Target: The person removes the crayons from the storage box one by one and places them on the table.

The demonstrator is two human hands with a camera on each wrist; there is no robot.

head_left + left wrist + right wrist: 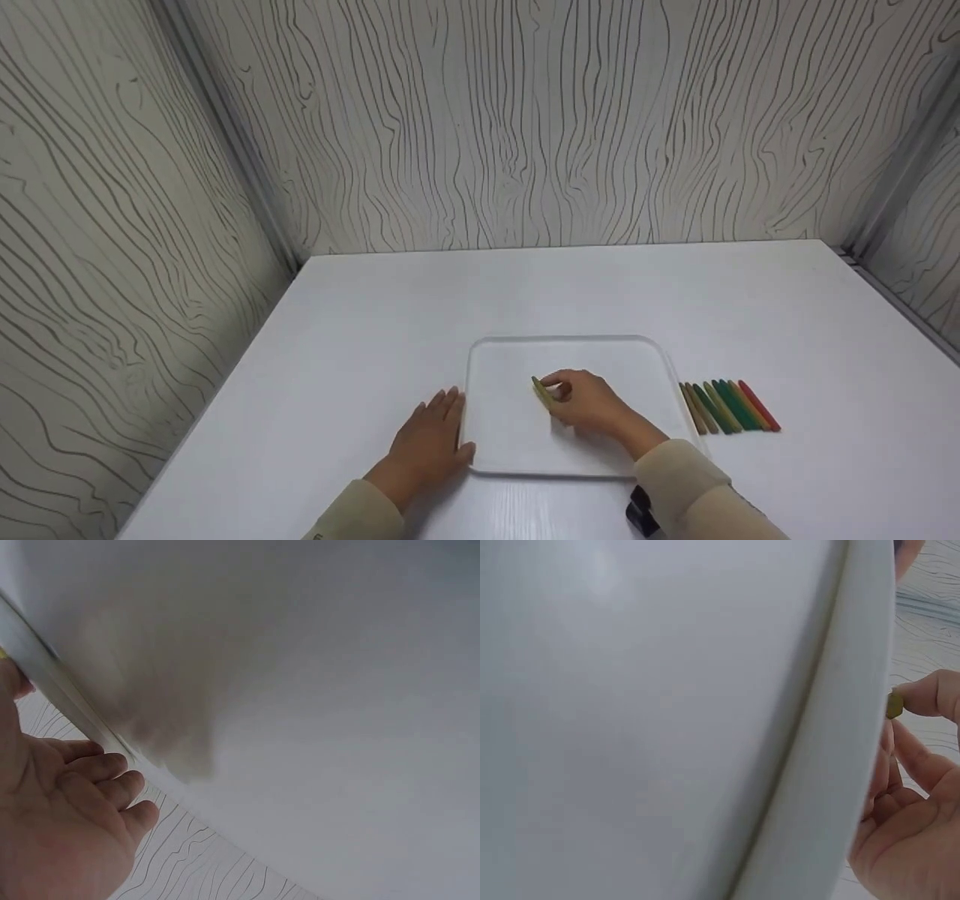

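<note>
My right hand [589,401] pinches a slim olive-yellow crayon [541,391] between thumb and fingers, over the middle of a white tray [502,442]. The crayon slants, one end pointing to the far left. In the right wrist view, only its blunt end [895,703] shows beside the thumb; the tray's rim hides part of that hand. Along the tray's left edge lies my left hand [429,442], its fingers extended and its thumb at the near left corner. The left wrist view shows those fingers [124,784] touching the rim, loosely bent.
Right of the tray, several crayons [727,407] in brown, green, olive, orange and red lie side by side, close to its edge. A black object [641,514] shows beneath the right sleeve. Wood-grain patterned panels [525,127] stand behind the white table [360,322] and at its sides.
</note>
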